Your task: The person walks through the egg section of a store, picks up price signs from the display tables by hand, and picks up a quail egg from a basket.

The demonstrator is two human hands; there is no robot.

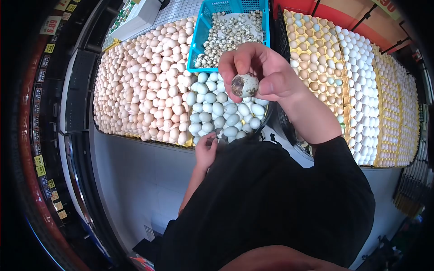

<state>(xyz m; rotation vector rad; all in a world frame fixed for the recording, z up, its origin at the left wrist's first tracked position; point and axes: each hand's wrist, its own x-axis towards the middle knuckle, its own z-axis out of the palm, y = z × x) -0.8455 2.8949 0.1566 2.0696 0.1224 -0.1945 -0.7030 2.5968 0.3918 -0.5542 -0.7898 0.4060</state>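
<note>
My right hand is raised close to the camera, its thumb and fingers pinching a speckled quail egg with brown blotches. Behind it stands a turquoise plastic basket with many loose quail eggs inside. My left hand is low at the front edge of a pile of pale blue-green eggs. Its fingers are curled, and what they hold, if anything, I cannot make out.
A large heap of pinkish-brown eggs lies to the left. On the right are trays of brown eggs and stacked white eggs. A white box sits at the back left. Price tags line the far left shelf.
</note>
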